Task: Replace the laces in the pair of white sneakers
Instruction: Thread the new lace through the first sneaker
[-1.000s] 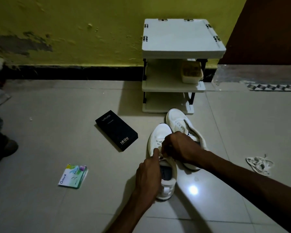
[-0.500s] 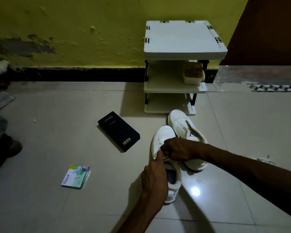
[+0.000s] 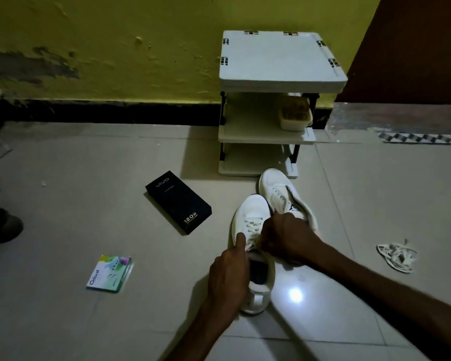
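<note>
Two white sneakers stand on the tiled floor. The near sneaker (image 3: 249,217) points away from me and has a white lace (image 3: 254,224) crossed over its front eyelets. My left hand (image 3: 229,272) grips this shoe's left side at the collar, thumb stretched up along the edge. My right hand (image 3: 284,237) is curled over the tongue and pinches the lace near the upper eyelets. The second sneaker (image 3: 281,191) sits just behind and to the right, its eyelets bare. A loose bundle of white laces (image 3: 397,256) lies on the floor at the right.
A white three-tier rack (image 3: 281,63) stands against the yellow wall, with a tub (image 3: 294,114) on its middle shelf. A black phone box (image 3: 179,201) lies left of the shoes and a small green packet (image 3: 110,273) further left. Dark items sit at the left edge.
My right hand has drawn back slightly toward me over the tongue while still working the lace. The left hand keeps its hold on the shoe. The view shifted a little.
</note>
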Available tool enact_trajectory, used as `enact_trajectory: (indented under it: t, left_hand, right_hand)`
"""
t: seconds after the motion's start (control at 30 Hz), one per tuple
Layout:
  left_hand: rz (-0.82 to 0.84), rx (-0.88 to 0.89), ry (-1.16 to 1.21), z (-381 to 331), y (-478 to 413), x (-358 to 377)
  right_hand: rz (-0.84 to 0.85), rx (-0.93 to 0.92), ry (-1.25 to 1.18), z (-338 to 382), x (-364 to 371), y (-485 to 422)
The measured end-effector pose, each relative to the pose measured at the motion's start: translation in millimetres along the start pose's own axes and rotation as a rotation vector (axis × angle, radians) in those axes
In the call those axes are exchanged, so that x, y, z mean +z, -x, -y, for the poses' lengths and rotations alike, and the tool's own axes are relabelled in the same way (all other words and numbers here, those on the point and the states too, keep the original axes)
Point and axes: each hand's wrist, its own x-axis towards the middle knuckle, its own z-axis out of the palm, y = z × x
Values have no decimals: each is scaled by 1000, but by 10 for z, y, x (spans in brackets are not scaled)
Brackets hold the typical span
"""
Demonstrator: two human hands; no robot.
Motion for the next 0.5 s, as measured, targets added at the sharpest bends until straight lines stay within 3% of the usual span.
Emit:
enact_trajectory:
  t: [0.17, 0.3, 0.5]
  left_hand:
    - [-30, 15, 111, 40, 34, 12]
    - [-170, 13, 211, 170, 19, -128]
    - [-289, -103, 279, 258, -51, -190]
  right_hand:
    - [-273, 79, -18, 164, 285, 313]
    - [-398, 106, -332, 117, 433, 388]
    - [-429, 150, -381, 149, 512, 405]
